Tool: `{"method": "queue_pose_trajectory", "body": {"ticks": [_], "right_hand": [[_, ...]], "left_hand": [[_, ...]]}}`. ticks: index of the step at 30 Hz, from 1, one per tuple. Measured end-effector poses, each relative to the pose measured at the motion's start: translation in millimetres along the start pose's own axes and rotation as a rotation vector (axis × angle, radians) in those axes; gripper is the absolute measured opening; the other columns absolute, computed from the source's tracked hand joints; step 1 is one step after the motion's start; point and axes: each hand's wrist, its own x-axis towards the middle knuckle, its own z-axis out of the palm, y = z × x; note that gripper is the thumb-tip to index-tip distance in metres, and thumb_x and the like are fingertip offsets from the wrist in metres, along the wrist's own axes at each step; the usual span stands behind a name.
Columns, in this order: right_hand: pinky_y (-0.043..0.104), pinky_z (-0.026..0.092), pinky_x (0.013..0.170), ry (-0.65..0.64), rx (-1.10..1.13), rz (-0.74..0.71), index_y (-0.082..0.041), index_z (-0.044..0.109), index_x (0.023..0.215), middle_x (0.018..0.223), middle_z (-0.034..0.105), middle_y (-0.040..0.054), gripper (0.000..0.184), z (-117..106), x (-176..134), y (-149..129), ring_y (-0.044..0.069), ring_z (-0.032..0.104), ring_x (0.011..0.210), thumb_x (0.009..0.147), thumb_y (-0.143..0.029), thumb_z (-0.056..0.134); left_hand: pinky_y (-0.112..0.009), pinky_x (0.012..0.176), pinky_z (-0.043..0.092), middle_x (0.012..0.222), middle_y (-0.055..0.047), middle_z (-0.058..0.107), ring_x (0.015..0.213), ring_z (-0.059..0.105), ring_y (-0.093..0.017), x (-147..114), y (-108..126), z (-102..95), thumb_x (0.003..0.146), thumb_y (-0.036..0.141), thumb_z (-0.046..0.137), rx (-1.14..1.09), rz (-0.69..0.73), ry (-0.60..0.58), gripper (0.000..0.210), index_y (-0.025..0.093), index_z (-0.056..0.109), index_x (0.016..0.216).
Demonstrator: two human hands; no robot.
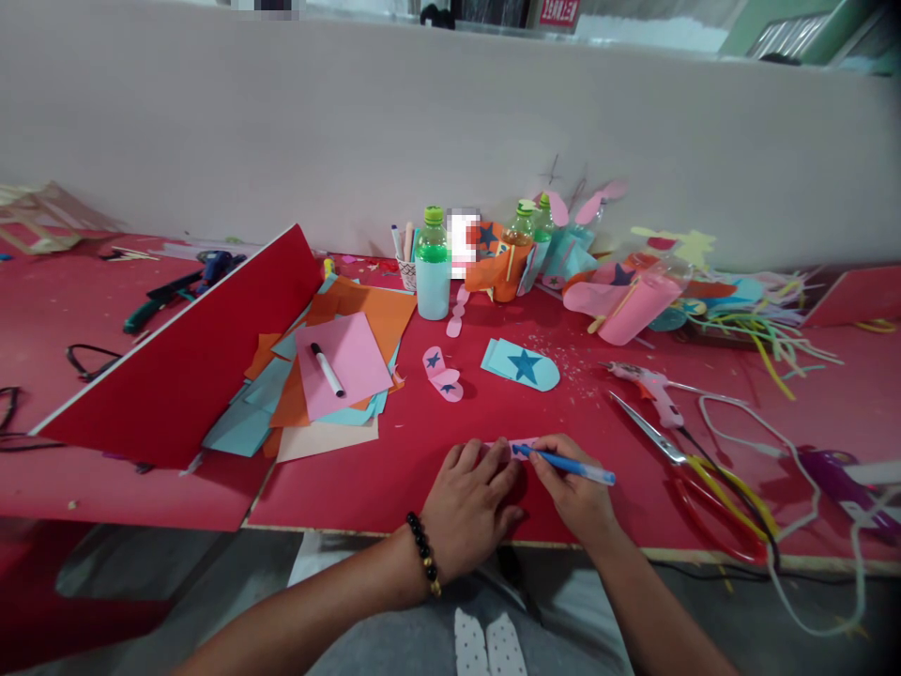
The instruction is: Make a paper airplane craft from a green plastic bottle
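Note:
My left hand (473, 502), with a beaded bracelet at the wrist, lies flat with fingers stretched over the left part of a small pink paper piece (532, 441) near the table's front edge. My right hand (578, 498) grips a blue marker pen (581, 468), its tip down at the pink paper. Blue marks show on the paper beside the tip; the fingers hide much of it. Just beyond lie light-blue rounded paper pieces (499, 358) with a dark blue star (525, 366), and a folded pink cutout (432, 362) with small stars.
Left are stacked coloured papers (352, 347) with a black-and-white marker (327, 369), and a leaning red board (211, 366). Paper-wrapped bottles (433, 282) stand at the back. Large scissors (676, 453), a pink glue gun (651, 390) and looping cords lie on the right.

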Motion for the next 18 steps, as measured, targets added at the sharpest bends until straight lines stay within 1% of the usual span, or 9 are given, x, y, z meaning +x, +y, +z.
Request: {"method": "queue_pose_trajectory", "body": {"ticks": [4,9,14,18], "right_hand": [[0.029,0.051,0.072,-0.033,0.044,-0.002,-0.022,0.061,0.088,0.086,0.066,0.0035,0.01,-1.4,-0.7,-2.8,0.018,0.063,0.08,0.089,-0.03,0.055],[0.028,0.049,0.068,-0.052,0.03,-0.005,-0.022,0.059,0.082,0.078,0.064,0.0023,0.012,-3.7,-1.7,-5.3,0.018,0.061,0.074,0.089,-0.029,0.053],[0.028,0.049,0.067,-0.011,0.021,0.007,-0.021,0.058,0.08,0.075,0.062,0.002,0.013,-2.7,-3.1,-2.1,0.018,0.06,0.071,0.089,-0.029,0.053],[0.029,0.05,0.068,0.032,0.007,0.026,-0.021,0.059,0.084,0.079,0.064,0.0028,0.011,-0.5,-2.7,1.6,0.018,0.061,0.073,0.088,-0.03,0.054]], "left_hand": [[-0.046,0.101,0.034,0.145,-0.005,0.041,0.12,0.038,-0.029,-0.1,0.1,0.5,0.088,0.051,0.055,0.014,-0.002,0.005,0.054,0.025,0.046,0.135],[-0.045,0.1,0.035,0.144,-0.005,0.042,0.12,0.038,-0.028,0.2,0.0,1.4,0.088,0.051,0.054,0.026,-0.005,0.002,0.054,0.025,0.047,0.134],[-0.046,0.1,0.035,0.145,-0.004,0.04,0.12,0.037,-0.029,0.3,-0.2,2.4,0.088,0.051,0.055,0.02,-0.005,0.001,0.054,0.026,0.046,0.135],[-0.047,0.101,0.034,0.146,-0.003,0.039,0.121,0.037,-0.03,0.2,0.2,2.2,0.089,0.051,0.053,0.015,-0.009,-0.008,0.053,0.026,0.047,0.134]]}}
